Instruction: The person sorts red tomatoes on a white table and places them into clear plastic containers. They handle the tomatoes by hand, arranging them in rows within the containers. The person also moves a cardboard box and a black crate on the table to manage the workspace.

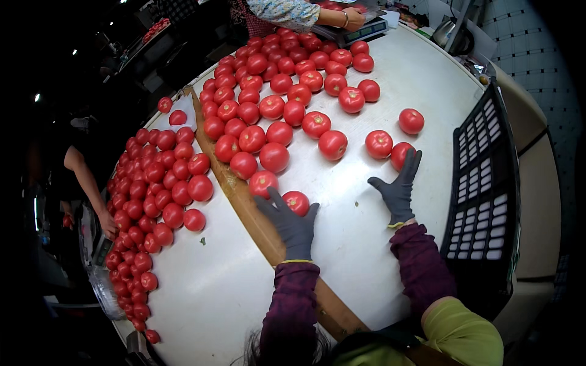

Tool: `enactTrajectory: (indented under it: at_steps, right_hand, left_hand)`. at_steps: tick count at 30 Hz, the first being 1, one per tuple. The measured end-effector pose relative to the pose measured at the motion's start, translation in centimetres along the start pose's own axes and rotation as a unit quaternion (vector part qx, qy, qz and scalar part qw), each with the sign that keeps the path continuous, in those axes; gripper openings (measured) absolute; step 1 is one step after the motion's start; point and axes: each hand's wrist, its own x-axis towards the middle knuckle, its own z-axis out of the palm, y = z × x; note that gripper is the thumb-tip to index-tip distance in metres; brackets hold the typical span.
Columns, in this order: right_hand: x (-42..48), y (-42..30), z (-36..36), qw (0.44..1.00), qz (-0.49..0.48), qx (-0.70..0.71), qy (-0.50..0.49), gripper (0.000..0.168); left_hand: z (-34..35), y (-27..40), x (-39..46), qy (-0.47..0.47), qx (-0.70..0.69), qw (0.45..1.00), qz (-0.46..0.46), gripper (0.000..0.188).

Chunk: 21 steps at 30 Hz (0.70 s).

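Observation:
My left hand [293, 224], in a grey glove, is spread against a red tomato [296, 203] beside the wooden divider strip; a second tomato [264, 184] lies at its fingertips. Also gloved in grey, my right hand [399, 190] has its thumb and fingers wide apart, its fingertips at another tomato [402, 155]. Two tomatoes lie just beyond it, one at the left [379, 144] and one farther up [411, 121]. Neither hand is closed round a tomato. A large spread of tomatoes [272, 107] covers the far part of the white table [366, 256].
A wooden strip [256, 219] divides the table, with a heap of tomatoes [155, 172] left of it. A black plastic crate [480, 183] stands at the right edge. One person's arm [332, 17] is over a scale [366, 31] at the top; another person's arm [91, 183] reaches in at left.

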Motion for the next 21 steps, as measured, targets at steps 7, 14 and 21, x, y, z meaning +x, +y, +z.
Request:
enactTrajectory:
  at_steps: [7,14,21]
  right_hand:
    - [6.0,-6.9,14.5,0.998,-0.057,0.001,-0.039,0.126]
    - [10.3,-7.1,20.7,0.989,-0.076,0.121,-0.036,0.092]
    - [4.3,-7.9,17.0,0.981,-0.006,0.155,-0.113,0.073]
  left_hand:
    - [4.7,-0.4,6.0,0.152,-0.060,0.983,0.088,0.116]
    - [7.2,1.6,12.0,0.165,-0.028,0.985,0.053,0.115]
    - [5.4,-0.5,6.9,0.099,-0.168,0.979,-0.055,0.083]
